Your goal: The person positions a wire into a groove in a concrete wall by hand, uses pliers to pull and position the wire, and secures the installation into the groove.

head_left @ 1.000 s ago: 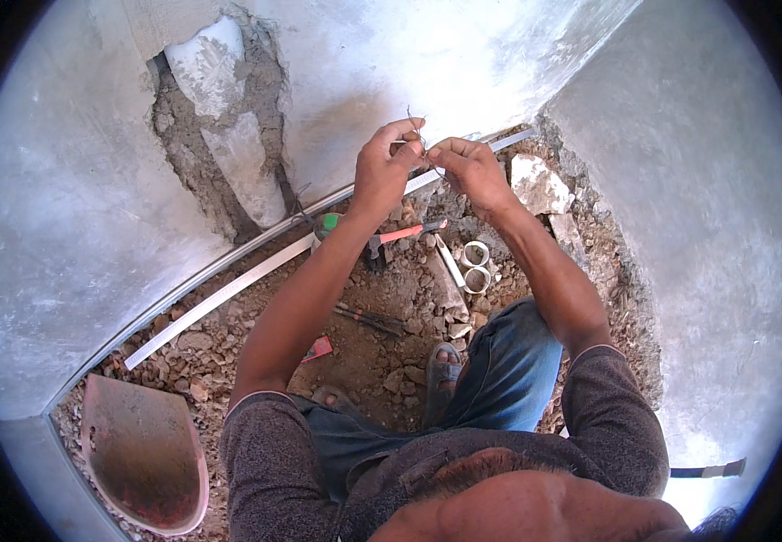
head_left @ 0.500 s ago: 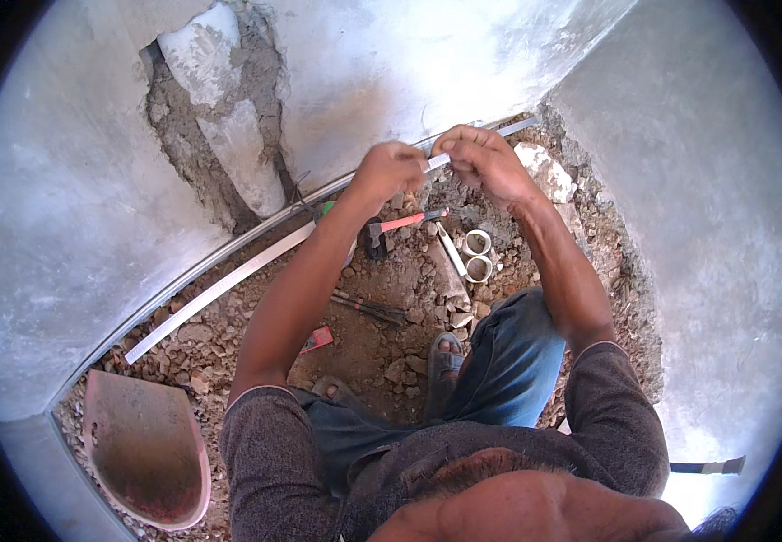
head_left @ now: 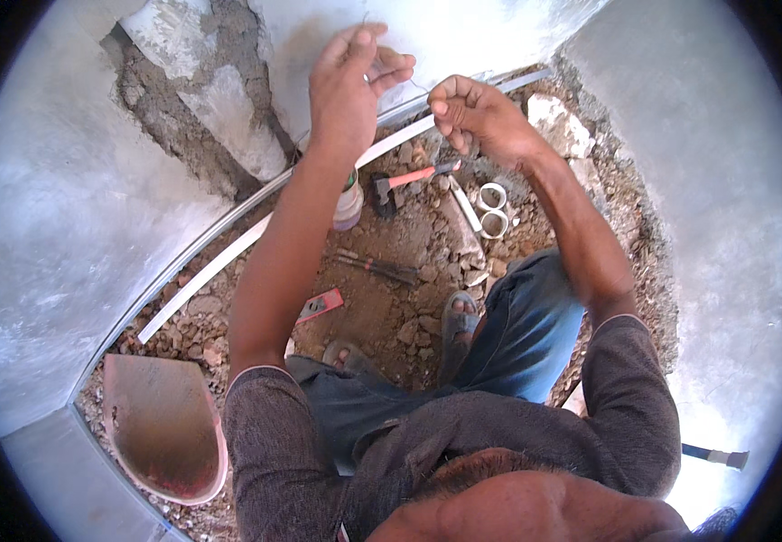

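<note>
My left hand (head_left: 344,95) is raised near the pale back wall (head_left: 481,27), fingers curled loosely around a thin wire (head_left: 416,86) that is hard to make out. My right hand (head_left: 470,122), a little lower and to the right, has its fingertips pinched on the same wire. Beneath them a long white strip (head_left: 201,271) lies along the wall base. A jar (head_left: 348,203) shows beside my left forearm. A hammer with a red handle (head_left: 409,176), two white plastic rings (head_left: 492,223) and a white tube (head_left: 463,203) lie in the rubble.
Concrete walls surround the rubble floor (head_left: 391,321). A chiselled cavity (head_left: 156,99) is in the wall at upper left. A curved metal pan (head_left: 163,425) lies at lower left, with thin rods (head_left: 373,266) and a small red level (head_left: 319,305) near my feet. A broken chunk (head_left: 558,122) sits at right.
Both hands have reached upward toward the wall. My left hand has risen and moved left, apart from my right hand. The view has also shifted slightly.
</note>
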### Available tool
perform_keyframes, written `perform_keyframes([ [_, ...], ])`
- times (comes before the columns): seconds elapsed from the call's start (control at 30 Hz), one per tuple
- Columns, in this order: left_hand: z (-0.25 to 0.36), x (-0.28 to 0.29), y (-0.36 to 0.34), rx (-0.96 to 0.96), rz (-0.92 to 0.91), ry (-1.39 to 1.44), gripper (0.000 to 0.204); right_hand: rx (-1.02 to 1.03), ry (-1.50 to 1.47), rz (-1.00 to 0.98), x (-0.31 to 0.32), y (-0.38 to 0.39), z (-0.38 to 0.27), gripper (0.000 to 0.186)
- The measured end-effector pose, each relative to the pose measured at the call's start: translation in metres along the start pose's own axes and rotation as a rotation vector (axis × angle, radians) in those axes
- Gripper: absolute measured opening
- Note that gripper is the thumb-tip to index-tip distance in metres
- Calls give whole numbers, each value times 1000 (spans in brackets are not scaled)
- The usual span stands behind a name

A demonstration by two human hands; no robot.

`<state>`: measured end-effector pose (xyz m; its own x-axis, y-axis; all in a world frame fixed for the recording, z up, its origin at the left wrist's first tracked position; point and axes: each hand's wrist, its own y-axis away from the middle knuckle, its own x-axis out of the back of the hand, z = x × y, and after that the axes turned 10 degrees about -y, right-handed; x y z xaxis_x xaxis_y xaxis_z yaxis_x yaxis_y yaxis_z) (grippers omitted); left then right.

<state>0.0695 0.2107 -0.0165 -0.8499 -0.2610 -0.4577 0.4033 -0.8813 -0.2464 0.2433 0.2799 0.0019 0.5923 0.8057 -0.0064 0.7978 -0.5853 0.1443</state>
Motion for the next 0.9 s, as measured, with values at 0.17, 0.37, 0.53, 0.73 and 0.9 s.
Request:
perform_keyframes([
  [0.17, 22, -8, 1, -103, 89, 42, 26, 237, 335, -185, -9, -7, 16, 15],
  [0.37, 64, 6, 8, -290, 107, 26, 27, 111, 168, -296, -16, 4, 8, 17],
  [0.53, 93, 47, -1, -452, 89, -165, 28, -11, 143, -329, -24, 12, -2, 18],
  [0.73, 103, 39, 0, -541, 498, -331, 22, 218, 541, -341, -10, 6, 15, 23],
  [0.9, 113, 52, 1, -590, 529, -472, 18, 223, 644, -92, -3, 3, 10, 27],
])
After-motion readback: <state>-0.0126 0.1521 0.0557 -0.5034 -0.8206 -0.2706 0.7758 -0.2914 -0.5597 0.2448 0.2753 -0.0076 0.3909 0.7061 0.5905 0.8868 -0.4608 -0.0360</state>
